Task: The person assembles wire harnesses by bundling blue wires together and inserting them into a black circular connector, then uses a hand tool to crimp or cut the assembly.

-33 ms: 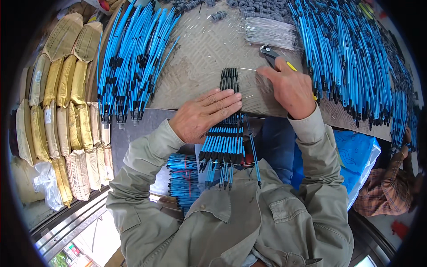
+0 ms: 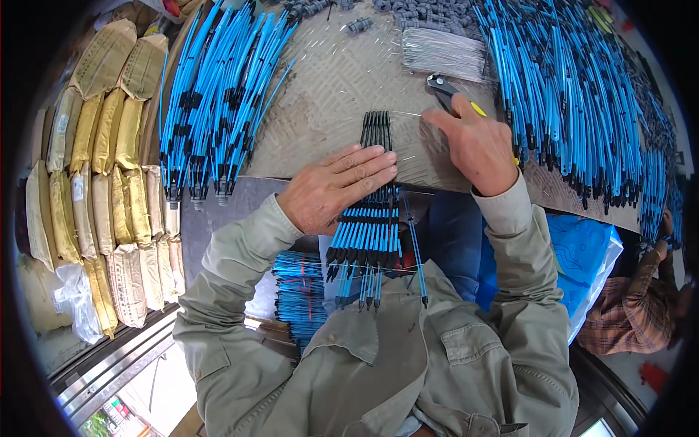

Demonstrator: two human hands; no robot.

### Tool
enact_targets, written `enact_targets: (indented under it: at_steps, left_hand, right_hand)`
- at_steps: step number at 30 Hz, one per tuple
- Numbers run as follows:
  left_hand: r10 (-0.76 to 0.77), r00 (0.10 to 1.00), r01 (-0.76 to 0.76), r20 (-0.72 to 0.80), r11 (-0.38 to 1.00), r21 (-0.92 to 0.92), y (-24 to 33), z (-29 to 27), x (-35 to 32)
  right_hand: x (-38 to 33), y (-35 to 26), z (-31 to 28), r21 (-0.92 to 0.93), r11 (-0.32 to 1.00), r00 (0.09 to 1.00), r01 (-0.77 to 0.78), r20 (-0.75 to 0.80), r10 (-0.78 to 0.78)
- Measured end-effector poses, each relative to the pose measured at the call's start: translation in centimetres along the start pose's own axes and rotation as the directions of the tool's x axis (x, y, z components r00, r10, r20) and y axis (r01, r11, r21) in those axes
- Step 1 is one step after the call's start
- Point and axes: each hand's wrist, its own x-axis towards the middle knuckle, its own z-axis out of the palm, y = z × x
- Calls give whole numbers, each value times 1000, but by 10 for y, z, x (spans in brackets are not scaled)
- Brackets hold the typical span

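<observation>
Several wrapped packages (image 2: 93,127) bear print too small to read; your left hand (image 2: 338,186) lies flat — fingers extended — on blue-black rods (image 2: 366,237) across the edge of the table (image 2: 320,116); your right hand (image 2: 477,142) pinches a thin wire (image 2: 404,113), pliers (image 2: 441,85) under its palm.

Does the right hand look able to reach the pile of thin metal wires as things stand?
Likely yes: the wire pile lies just beyond the right hand, with nothing stacked over it. The hand appears to hold pliers, though, their jaws between it and the pile, so it may not be free to grip.
</observation>
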Motion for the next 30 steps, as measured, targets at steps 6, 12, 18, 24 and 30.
enact_targets:
  at_steps: [6, 12, 18, 24, 30]
  left_hand:
    - [30, 999, -31, 41, 999, 33, -4, 1, -2]
    - [26, 999, -27, 41, 999, 29, -3, 1, -3]
    - [21, 999, -22, 44, 999, 27, -3, 1, -3]
    - [2, 1000, -2, -17, 1000, -12, 1, 0, 0]
    - [35, 999, -37, 28, 998, 55, -4, 0, -1]
  right_hand:
    - [1, 4, 2, -47, 998, 999, 36, -13, -37]
    - [2, 3, 3, -59, 998, 999, 37, -16, -38]
    - [0, 5, 0, -63, 998, 1000, 24, -18, -25]
    - [-1, 4, 2, -57, 998, 999, 24, -34, -26]
    - [0, 8, 5, -42, 998, 998, 45, -42, -47]
